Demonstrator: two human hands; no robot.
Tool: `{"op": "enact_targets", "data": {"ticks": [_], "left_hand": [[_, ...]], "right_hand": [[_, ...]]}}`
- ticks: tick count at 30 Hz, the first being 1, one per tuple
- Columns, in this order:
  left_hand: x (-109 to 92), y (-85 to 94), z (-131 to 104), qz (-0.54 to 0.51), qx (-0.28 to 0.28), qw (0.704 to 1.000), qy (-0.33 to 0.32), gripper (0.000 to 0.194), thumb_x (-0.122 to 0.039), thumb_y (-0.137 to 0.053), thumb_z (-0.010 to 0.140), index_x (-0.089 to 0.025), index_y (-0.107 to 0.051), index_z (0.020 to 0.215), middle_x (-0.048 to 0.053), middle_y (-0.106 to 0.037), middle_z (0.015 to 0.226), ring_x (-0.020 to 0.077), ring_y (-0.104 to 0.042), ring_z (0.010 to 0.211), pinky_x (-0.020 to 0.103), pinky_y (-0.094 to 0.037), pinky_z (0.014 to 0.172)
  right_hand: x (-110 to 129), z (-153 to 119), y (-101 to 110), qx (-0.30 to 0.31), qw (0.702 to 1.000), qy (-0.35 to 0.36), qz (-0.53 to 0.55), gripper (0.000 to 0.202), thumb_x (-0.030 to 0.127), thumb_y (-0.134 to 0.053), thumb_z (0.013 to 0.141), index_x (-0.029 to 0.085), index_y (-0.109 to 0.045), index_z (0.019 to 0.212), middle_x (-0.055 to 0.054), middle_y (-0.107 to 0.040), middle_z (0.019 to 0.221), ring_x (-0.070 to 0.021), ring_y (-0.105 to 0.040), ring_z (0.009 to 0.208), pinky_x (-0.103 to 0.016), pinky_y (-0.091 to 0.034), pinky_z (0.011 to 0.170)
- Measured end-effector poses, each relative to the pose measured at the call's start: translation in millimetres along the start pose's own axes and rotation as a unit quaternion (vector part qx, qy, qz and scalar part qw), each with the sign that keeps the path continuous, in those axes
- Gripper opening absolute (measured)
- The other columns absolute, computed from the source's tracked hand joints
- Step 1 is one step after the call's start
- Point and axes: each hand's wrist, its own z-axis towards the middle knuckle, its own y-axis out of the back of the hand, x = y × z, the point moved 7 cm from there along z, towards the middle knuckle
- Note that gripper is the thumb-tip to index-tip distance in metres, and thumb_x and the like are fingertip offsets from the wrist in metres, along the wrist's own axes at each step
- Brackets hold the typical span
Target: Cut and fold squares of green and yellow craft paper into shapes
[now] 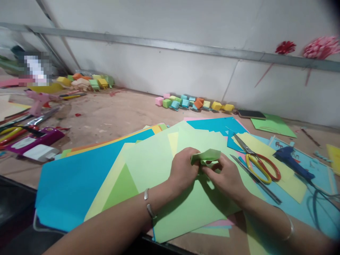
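Between my two hands is a small piece of folded green paper (pixel 209 155), held just above a pile of coloured sheets. My left hand (pixel 184 168) is closed on its left side. My right hand (pixel 225 177) pinches it from the right, thumb and fingers curled at its lower edge. Part of the folded piece is hidden by my fingers. Beneath my hands lies a large light green sheet (pixel 183 216). Scissors (pixel 257 161) with red and yellow handles lie open to the right of my right hand, beside a slim craft knife (pixel 261 186).
A blue glue gun (pixel 292 161) with a cord lies at right. Small paper cubes (pixel 186 102) line the wall, with more cubes (pixel 90 83) at back left. A pink glue gun (pixel 38 101), a purple device (pixel 39 140) and a dark phone (pixel 251 114) also lie on the table.
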Motion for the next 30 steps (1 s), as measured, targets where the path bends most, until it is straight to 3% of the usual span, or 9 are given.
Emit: {"op": "enact_targets", "data": {"ticks": [4,9,16,23,30], "left_hand": [[-0.9,-0.7,-0.9,0.003,0.0,1.0,-0.01,0.021,-0.003,-0.052,0.071,-0.019,-0.066,0.07,0.001,-0.068,0.073,0.0172,-0.06,0.071,0.028,-0.045,0.064],[-12.4,2.3,-5.1,0.001,-0.02,0.995,-0.101,0.021,-0.005,-0.053,0.073,-0.019,-0.066,0.081,0.003,-0.071,0.083,0.0193,-0.063,0.079,0.032,-0.049,0.072],[-24.2,6.7,-8.5,-0.06,-0.032,0.981,-0.18,0.019,-0.005,-0.055,0.074,-0.018,-0.064,0.085,0.004,-0.069,0.084,0.0164,-0.063,0.079,0.03,-0.051,0.072],[-17.3,8.6,-6.7,-0.07,-0.053,0.986,-0.139,0.019,-0.004,-0.053,0.076,-0.018,-0.065,0.077,0.002,-0.069,0.078,0.0142,-0.062,0.074,0.028,-0.051,0.07],[-18.3,6.2,-7.6,-0.064,-0.025,0.993,-0.094,0.016,-0.009,-0.061,0.074,-0.019,-0.067,0.085,0.003,-0.072,0.086,0.0173,-0.065,0.081,0.031,-0.051,0.076]], "right_hand": [[6.6,0.3,3.2,-0.011,0.998,0.03,-0.046,0.009,0.025,-0.057,0.082,0.019,-0.064,0.085,-0.002,-0.065,0.079,-0.0153,-0.06,0.068,-0.027,-0.049,0.06],[10.0,0.3,8.7,-0.029,0.997,0.03,-0.065,0.009,0.021,-0.054,0.081,0.019,-0.062,0.076,0.0,-0.065,0.071,-0.0142,-0.058,0.062,-0.026,-0.046,0.058],[9.7,0.2,12.4,-0.036,0.997,0.035,-0.053,0.012,0.016,-0.054,0.078,0.019,-0.064,0.081,0.0,-0.066,0.072,-0.0139,-0.059,0.062,-0.025,-0.046,0.057],[11.1,0.2,8.4,-0.04,0.999,0.036,0.004,0.014,0.023,-0.06,0.08,0.021,-0.066,0.092,-0.002,-0.069,0.086,-0.0163,-0.063,0.075,-0.027,-0.052,0.064],[8.6,0.9,10.3,-0.038,0.999,0.021,-0.011,0.01,0.019,-0.055,0.078,0.02,-0.065,0.081,-0.001,-0.067,0.074,-0.016,-0.06,0.067,-0.028,-0.049,0.062]]}}
